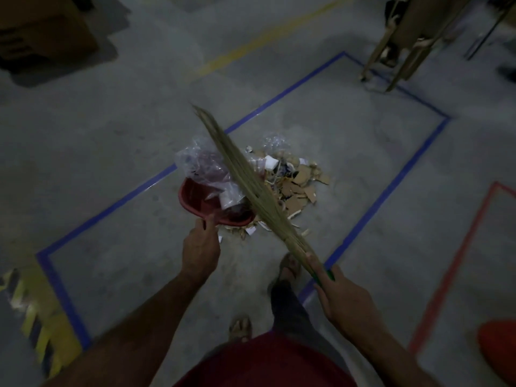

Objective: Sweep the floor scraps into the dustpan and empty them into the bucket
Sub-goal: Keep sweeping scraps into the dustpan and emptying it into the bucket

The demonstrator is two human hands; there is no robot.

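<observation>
my left hand point(200, 248) grips the red plastic dustpan point(215, 203), right hand point(344, 298) clenched round the straw broom point(245, 180), cardboard scraps point(298, 188) look piled beside it

My left hand point(201, 248) reaches forward, arm nearly straight, fingers curled round the dustpan handle point(209, 219). My right hand point(344, 298) sits lower and closer to me, fingers wrapped round the broom point(245, 180) near its base, forearm angled in from the right. Both arms are bare.
</observation>
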